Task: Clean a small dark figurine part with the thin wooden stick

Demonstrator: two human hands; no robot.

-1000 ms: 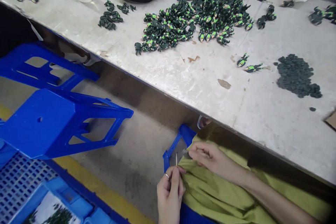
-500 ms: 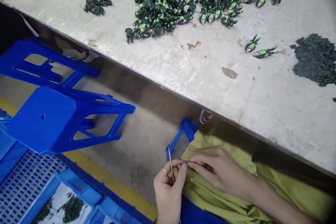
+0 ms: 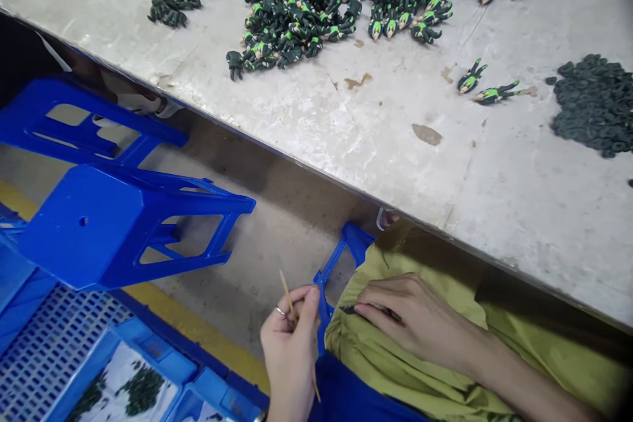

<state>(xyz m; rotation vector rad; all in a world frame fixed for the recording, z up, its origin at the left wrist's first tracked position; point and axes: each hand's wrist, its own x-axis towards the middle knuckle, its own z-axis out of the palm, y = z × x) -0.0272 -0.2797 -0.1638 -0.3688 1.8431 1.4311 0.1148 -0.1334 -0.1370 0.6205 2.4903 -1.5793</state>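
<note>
While the left hand pinches a thin stick beside the table, the right hand is closed on a dark piece, mostly hidden, nearer the table's edge. If that pinch slips, the piece could roll off the green cloth onto the floor below the table.

A heap of figurines was spread on a worktable.
A pair of figurines was set between the heap and a pile of rings at right. Left of the left hand, a stool was placed behind a tray.
</note>
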